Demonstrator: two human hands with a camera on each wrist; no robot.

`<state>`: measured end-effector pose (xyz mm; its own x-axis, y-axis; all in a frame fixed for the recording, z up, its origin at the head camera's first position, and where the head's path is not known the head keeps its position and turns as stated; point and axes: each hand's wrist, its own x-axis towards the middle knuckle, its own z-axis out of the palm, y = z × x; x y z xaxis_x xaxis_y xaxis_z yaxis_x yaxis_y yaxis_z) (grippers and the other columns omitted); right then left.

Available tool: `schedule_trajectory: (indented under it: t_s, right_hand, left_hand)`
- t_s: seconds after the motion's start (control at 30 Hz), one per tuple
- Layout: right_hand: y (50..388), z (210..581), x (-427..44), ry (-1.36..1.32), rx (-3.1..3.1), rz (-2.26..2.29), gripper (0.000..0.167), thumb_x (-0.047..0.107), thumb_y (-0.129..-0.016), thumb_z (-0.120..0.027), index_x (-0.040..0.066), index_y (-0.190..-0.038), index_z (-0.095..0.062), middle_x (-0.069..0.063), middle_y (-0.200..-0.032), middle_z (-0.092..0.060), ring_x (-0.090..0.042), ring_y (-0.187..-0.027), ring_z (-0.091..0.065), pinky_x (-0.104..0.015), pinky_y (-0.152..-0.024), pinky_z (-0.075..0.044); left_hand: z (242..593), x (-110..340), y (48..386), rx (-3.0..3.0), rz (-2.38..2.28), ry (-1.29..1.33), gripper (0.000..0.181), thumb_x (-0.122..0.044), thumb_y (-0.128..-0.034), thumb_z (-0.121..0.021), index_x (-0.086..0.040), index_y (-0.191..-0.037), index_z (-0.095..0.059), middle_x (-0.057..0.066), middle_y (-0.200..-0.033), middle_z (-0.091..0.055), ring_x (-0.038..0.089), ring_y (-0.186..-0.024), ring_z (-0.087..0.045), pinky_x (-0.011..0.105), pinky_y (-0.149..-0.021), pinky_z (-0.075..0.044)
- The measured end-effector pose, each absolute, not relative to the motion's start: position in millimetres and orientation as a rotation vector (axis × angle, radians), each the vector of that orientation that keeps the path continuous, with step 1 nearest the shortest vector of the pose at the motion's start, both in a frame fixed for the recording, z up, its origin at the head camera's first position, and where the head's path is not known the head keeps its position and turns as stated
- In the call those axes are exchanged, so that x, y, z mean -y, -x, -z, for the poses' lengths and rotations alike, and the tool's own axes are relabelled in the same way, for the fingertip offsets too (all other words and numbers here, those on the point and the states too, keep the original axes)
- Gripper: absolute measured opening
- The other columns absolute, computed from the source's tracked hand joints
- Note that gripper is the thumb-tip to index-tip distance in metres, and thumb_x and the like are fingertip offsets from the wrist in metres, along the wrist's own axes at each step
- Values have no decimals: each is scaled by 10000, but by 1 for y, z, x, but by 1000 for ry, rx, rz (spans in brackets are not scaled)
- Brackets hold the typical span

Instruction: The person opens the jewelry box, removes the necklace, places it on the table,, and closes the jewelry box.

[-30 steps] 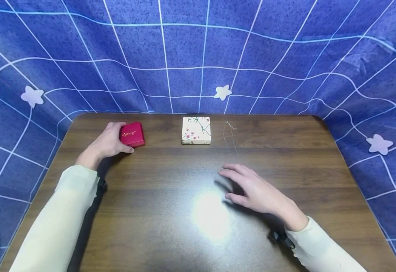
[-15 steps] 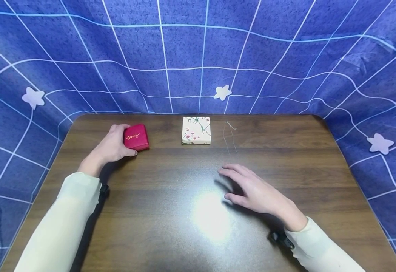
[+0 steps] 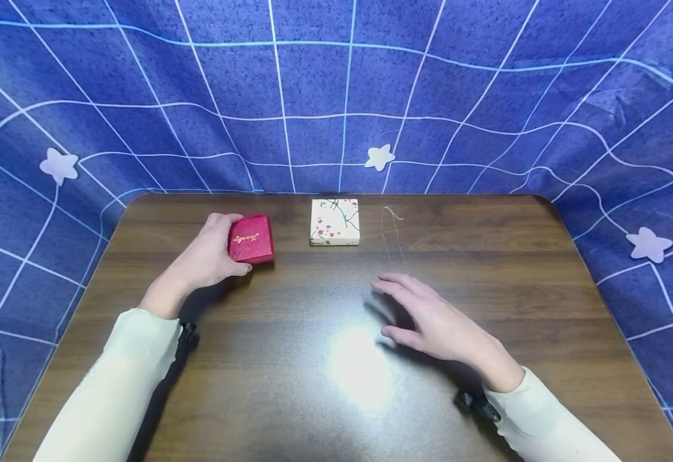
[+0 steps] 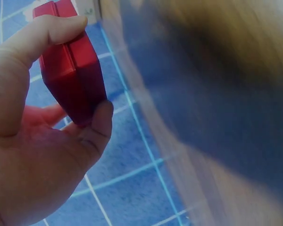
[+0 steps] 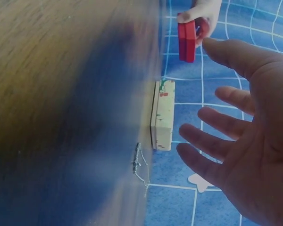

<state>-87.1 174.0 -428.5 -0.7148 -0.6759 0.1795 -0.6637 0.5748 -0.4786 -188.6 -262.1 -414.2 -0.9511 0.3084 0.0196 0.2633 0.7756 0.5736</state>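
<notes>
A small red jewelry box [image 3: 251, 239] with gold lettering on its lid is gripped by my left hand [image 3: 203, 253] at the left of the table. Thumb and fingers clasp opposite sides of the box, as the left wrist view shows; its lid [image 4: 61, 59] is closed. In the right wrist view, a gap separates the red box [image 5: 187, 42] from the tabletop. My right hand [image 3: 431, 321] hovers over the table with spread, relaxed fingers and holds nothing. Just beyond its fingertips lies a thin silver chain necklace [image 5: 135, 162].
Between the red box and the necklace, a cream box [image 3: 335, 221] with a floral print rests near the table's back edge. The brown wooden table [image 3: 290, 301] meets a blue gridded cloth [image 3: 313, 83] with white stars at the back and sides.
My left hand has carried the red jewelry box rightward and slightly nearer, toward the floral box. The right hand, floral box and necklace stay about where they were.
</notes>
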Motion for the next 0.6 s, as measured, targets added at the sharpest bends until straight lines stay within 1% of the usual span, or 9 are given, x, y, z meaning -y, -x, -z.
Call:
schedule_trajectory:
  t_s: [0.17, 0.27, 0.6]
  right_hand:
    - [86, 426, -174, 1152, -2787, 800, 811, 382, -930, -823, 108, -1597, -450, -134, -1654, -402, -292, -1518, -382, -585, -1215, -312]
    - [86, 426, -174, 1138, -2797, 789, 816, 396, -927, -823, 115, -1598, -453, -130, -1667, -386, -296, -1525, -373, -610, -1204, -316]
    - [86, 425, -174, 1155, -2820, 782, 809, 393, -926, -822, 114, -1593, -458, -138, -1662, -390, -297, -1523, -372, -600, -1203, -321]
  left_hand:
    - [408, 247, 177, -2877, -911, -507, 958, -94, -721, -924, 110, -1494, -396, 282, -1386, -434, 407, -1234, -464, 581, -1090, -420]
    - [405, 239, 171, -2873, -908, -545, 950, -98, -719, -924, 105, -1489, -407, 272, -1384, -446, 397, -1238, -462, 577, -1079, -435]
    - [403, 216, 156, -2877, -917, -671, 941, -116, -684, -942, 71, -1467, -453, 223, -1355, -491, 347, -1223, -479, 533, -1037, -477]
